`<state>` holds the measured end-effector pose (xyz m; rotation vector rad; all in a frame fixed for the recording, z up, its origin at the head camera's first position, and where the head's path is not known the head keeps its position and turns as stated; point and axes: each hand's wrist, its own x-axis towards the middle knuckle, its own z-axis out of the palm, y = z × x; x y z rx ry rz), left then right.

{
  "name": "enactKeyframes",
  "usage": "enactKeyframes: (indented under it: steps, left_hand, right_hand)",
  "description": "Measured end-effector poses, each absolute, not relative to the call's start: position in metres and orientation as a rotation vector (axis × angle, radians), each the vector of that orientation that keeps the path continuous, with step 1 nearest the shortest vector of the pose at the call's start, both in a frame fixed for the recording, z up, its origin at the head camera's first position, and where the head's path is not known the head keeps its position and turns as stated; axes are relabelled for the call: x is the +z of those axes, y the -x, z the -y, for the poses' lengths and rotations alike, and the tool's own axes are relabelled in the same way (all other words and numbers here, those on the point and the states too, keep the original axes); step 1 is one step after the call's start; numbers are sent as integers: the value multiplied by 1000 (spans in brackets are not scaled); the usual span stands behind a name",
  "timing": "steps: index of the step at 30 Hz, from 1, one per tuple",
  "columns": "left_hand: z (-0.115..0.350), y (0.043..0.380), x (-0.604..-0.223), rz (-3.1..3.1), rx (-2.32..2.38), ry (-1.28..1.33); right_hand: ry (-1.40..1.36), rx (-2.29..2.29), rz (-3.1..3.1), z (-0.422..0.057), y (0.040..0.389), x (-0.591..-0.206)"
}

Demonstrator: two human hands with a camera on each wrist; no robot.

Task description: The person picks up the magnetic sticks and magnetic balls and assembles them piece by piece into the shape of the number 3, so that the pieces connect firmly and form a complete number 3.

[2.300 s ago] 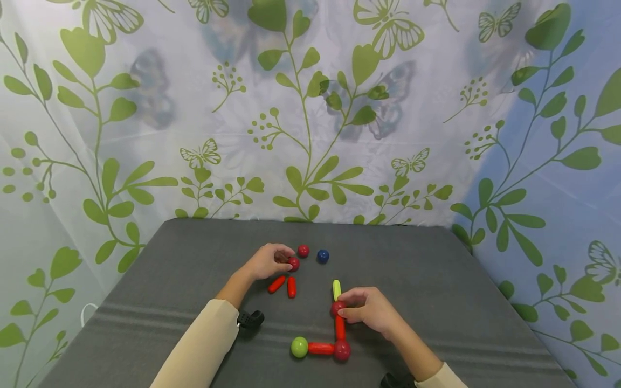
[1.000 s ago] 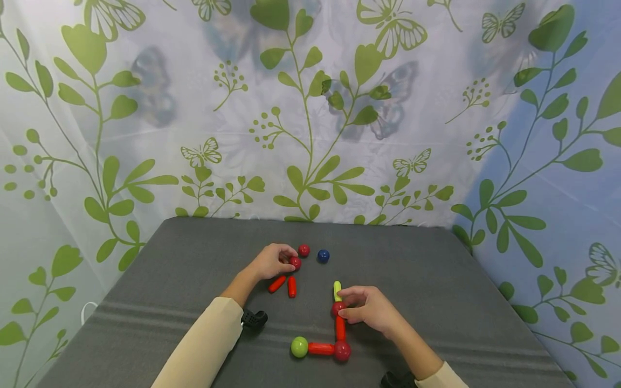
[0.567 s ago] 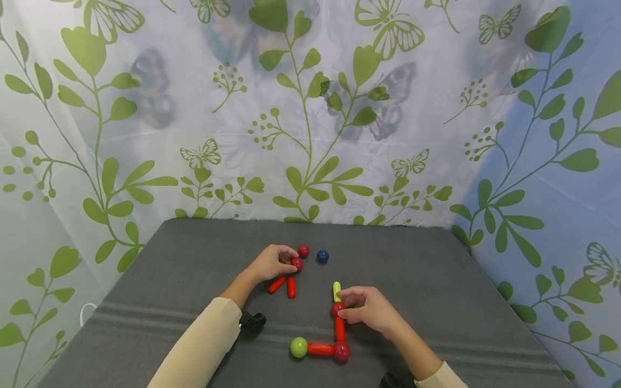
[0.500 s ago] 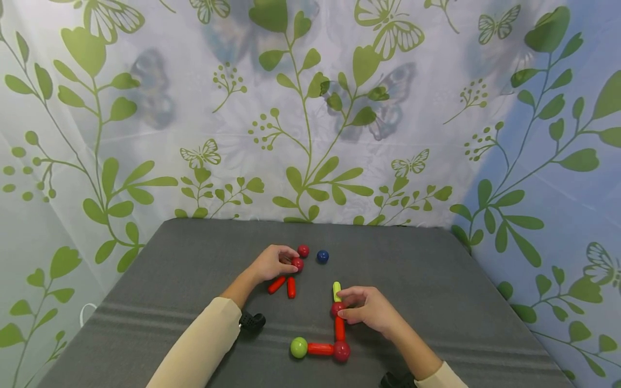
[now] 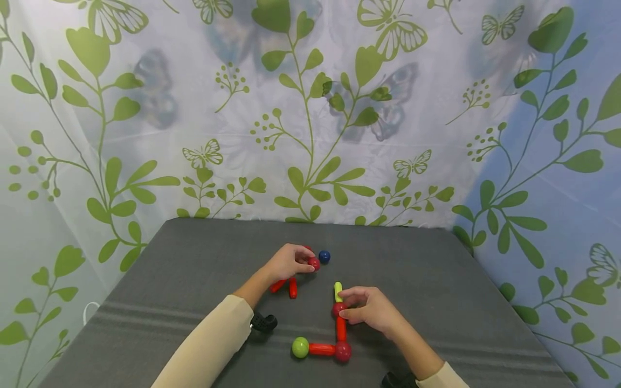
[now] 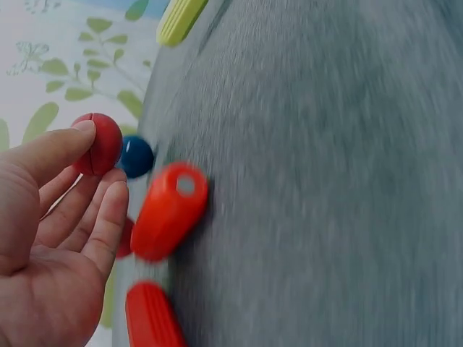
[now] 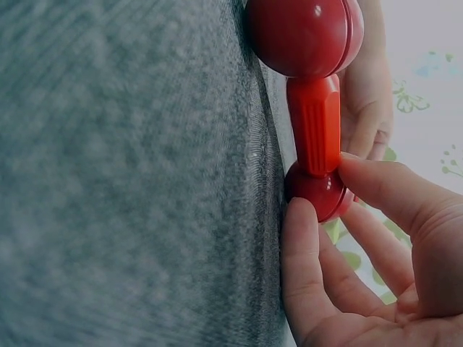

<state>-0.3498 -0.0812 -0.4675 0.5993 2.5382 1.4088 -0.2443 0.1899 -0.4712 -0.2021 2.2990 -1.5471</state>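
Observation:
My left hand pinches a red ball between thumb and fingers, beside the blue ball; the left wrist view shows a seam round this ball. My right hand pinches another red ball in a joined chain. From that ball a yellow-green stick points away and a red stick runs nearer, to a larger-looking red ball at the corner. A second red stick leads left from the corner to a light green ball.
Behind the left fingers a red ball is mostly hidden; the blue ball lies just right of it. Two loose red sticks lie below the left hand. A grey cloth covers the table, and a leaf-patterned curtain hangs behind.
My left hand has moved right with the red ball, now covering most of the other red ball and nearing the blue one. My right hand and the chain stay in place.

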Motion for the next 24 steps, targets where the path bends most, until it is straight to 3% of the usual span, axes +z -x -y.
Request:
enactKeyframes:
  steps: [24]
  left_hand:
    - [27, 341, -471, -2522, 1286, -543]
  right_hand:
    - [201, -1554, -2278, -190, 245, -471]
